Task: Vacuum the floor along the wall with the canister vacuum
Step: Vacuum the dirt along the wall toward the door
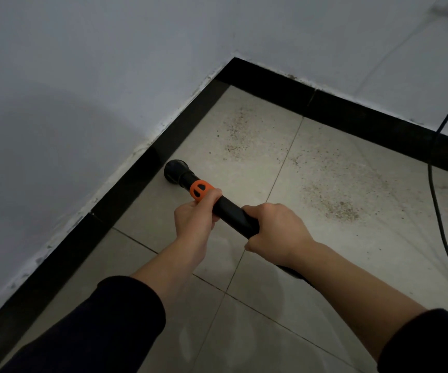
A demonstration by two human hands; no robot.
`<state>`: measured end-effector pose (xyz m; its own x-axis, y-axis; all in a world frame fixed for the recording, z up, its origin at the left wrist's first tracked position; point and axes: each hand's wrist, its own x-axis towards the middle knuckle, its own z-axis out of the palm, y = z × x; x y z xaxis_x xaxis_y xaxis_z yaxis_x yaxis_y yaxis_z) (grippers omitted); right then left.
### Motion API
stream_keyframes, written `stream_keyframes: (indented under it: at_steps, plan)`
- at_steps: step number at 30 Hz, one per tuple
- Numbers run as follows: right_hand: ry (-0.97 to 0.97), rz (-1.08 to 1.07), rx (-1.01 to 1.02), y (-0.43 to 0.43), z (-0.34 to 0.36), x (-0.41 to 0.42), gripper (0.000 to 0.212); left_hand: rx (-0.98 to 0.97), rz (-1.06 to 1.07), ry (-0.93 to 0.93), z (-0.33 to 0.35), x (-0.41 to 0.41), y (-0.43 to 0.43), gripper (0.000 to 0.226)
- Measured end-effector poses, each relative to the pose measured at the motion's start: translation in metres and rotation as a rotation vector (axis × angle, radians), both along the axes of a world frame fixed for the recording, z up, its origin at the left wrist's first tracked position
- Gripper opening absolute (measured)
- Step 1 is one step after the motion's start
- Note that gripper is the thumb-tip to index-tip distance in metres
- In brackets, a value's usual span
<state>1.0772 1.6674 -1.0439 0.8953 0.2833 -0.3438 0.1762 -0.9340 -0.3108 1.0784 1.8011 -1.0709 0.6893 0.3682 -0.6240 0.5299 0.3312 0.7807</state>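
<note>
We grip the wand [229, 208] with left hand [194, 219] and right hand [275, 228]; we keep the nozzle [175, 169] against the left skirting [126, 189], sweeping toward far grit [237, 130].

Arms outstretched, left hand [194, 220] and right hand [276, 232] grip the wand [231, 210].

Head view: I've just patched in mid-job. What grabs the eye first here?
The black wand with its orange collar stands out at centre, gripped by the left hand and the right hand. Its round nozzle is down beside the black baseboard on the left. Speckled grit covers the pale tiles toward the corner and to the right, and a black cord trails down the far right.
</note>
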Motion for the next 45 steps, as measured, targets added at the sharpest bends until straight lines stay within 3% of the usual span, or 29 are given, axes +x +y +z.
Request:
stream_keyframes:
  at_steps: [14,28,45]
  plan:
    - [-0.097,-0.017,-0.027,0.012,-0.008,0.005,0.024,-0.010,0.021,-0.055,-0.008,0.014,0.007,0.015]
    - [-0.061,-0.080,-0.045,0.005,-0.004,0.015,0.023,-0.011,-0.053,-0.024,-0.010,0.040,-0.010,0.019]
    - [0.165,-0.144,-0.181,-0.013,0.048,0.035,0.020,0.034,-0.501,0.155,0.025,0.070,-0.004,0.040]
